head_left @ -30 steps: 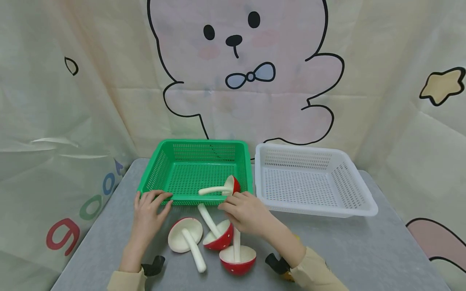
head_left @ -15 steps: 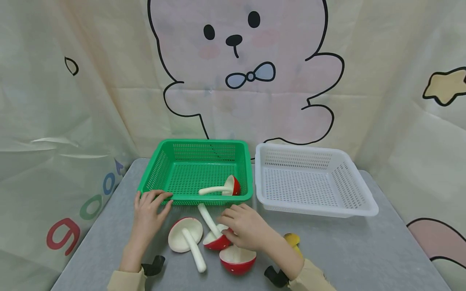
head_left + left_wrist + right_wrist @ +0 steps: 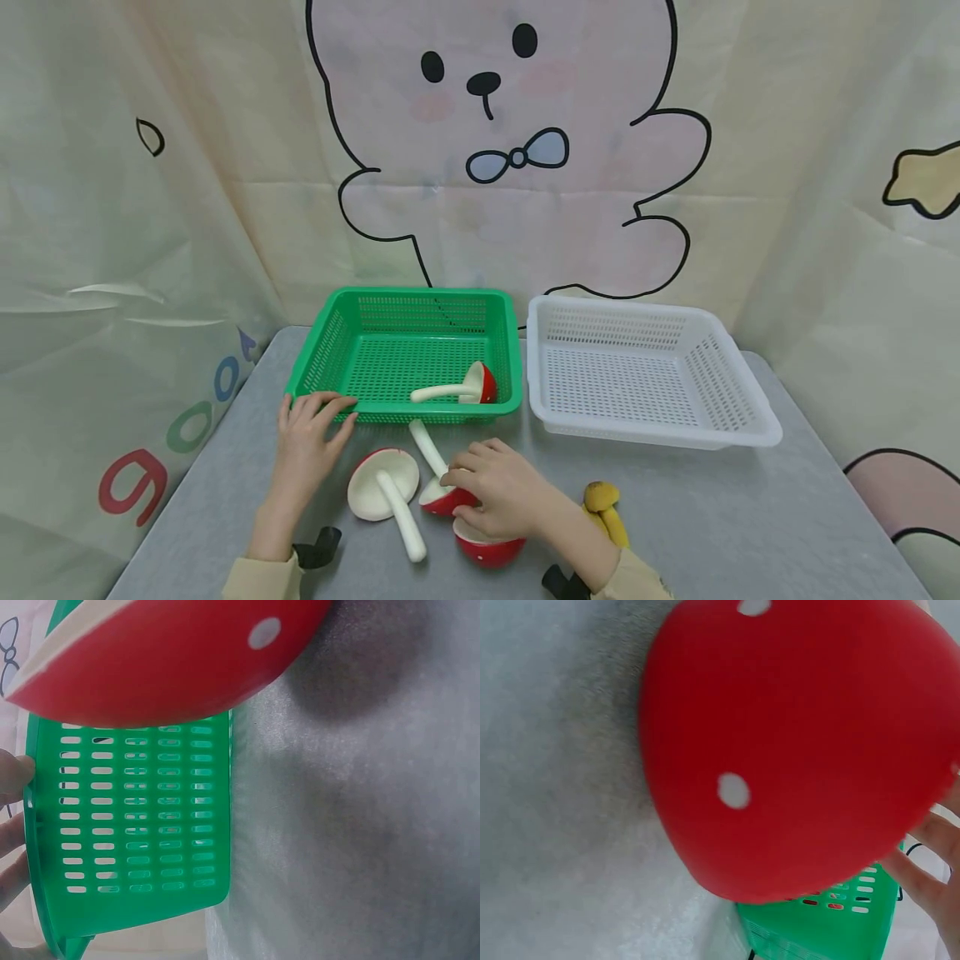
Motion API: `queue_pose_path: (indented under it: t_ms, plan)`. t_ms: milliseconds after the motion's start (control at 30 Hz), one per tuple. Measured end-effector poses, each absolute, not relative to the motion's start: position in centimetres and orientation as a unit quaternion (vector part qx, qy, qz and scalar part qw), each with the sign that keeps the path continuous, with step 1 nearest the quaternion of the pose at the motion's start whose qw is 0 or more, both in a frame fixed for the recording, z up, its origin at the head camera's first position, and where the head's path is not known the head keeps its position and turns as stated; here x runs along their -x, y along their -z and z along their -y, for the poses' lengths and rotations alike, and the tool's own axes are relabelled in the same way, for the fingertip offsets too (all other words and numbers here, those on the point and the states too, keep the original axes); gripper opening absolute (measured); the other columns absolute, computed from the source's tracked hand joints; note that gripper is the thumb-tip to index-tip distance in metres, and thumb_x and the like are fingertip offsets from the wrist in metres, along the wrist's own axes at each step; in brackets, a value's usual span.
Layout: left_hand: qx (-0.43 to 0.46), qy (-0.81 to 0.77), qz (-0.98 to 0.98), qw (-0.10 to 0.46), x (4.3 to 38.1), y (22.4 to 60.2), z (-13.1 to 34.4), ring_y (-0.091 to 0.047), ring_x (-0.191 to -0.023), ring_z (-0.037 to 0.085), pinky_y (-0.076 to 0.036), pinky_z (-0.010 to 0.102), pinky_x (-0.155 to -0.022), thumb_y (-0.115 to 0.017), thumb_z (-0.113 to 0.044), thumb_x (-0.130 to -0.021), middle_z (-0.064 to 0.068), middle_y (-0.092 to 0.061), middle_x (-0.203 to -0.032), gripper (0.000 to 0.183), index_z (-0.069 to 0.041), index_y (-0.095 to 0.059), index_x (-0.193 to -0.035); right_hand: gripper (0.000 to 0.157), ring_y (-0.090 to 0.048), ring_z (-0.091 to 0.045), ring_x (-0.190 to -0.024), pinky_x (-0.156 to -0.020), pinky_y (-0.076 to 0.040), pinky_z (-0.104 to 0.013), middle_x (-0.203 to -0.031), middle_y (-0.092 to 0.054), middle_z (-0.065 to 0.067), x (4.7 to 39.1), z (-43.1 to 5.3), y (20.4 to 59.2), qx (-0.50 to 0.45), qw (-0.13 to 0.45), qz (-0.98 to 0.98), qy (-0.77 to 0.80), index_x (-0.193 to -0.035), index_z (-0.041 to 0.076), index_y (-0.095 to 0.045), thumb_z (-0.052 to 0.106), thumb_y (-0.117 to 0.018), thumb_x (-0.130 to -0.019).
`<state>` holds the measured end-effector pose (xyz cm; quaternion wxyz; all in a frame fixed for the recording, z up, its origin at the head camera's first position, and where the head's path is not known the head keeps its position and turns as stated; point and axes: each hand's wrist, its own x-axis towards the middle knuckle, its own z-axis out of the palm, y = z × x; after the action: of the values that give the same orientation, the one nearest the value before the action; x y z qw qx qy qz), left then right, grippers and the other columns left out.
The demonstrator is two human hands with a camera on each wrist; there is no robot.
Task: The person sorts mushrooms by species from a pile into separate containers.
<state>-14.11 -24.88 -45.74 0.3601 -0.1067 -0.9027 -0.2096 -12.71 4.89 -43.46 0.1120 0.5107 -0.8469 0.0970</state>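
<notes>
My left hand (image 3: 306, 442) holds the front left corner of the green basket (image 3: 435, 410), thumb at the outside and fingers over the rim. Inside that basket lies a toy mushroom (image 3: 486, 385) with a red cap and white stem. My right hand (image 3: 502, 490) hovers over the nearest red-capped mushroom (image 3: 489, 552), hiding its stem, with a gap between thumb and fingers. Spread fingers (image 3: 915, 881) show behind the large red cap in the right wrist view. Two more mushrooms lie alongside: one tilted (image 3: 448, 502), partly covered by the right fingers, and one upturned (image 3: 371, 492).
A white basket (image 3: 652, 435) stands right of the green one. Yellow toy mushrooms (image 3: 602, 497) lie beside my right forearm on the grey table (image 3: 720, 517). A printed curtain (image 3: 247, 125) hangs behind and at both sides.
My right hand has moved from the green basket's front rim down toward me, over the nearest mushroom. The yellow mushrooms have come into view. The left hand stays on the rim.
</notes>
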Motion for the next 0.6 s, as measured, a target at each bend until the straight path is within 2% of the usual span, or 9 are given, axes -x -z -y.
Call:
queue_pose_path:
  t_ms: [433, 600]
  plan:
    - [0.105, 0.212, 0.903, 0.358, 14.04, 45.83, 24.74, -0.056, -0.099, 0.034, -0.024, 0.072, -0.107, -0.081, -0.007, -0.074, 0.010, -0.066, -0.098, 0.025, -0.012, -0.074, -0.097, 0.030, -0.057, -0.008, -0.101, -0.094, -0.050, -0.031, -0.106, -0.065, 0.010, 12.35, -4.96, 44.26, -0.512, 0.084, 0.850, -0.094, -0.112, 0.026, -0.065, 0.023, -0.071, -0.083]
    - [0.105, 0.213, 0.902, 0.360, 14.09, 45.86, 24.76, -0.055, -0.099, 0.035, -0.023, 0.072, -0.106, -0.081, -0.006, -0.074, 0.011, -0.065, -0.098, 0.025, -0.012, -0.074, -0.097, 0.026, -0.057, -0.007, -0.098, -0.090, -0.049, -0.028, -0.103, -0.064, 0.011, 12.39, -4.89, 44.40, -0.516, 0.099, 0.846, -0.091, -0.109, 0.026, -0.065, 0.020, -0.070, -0.084]
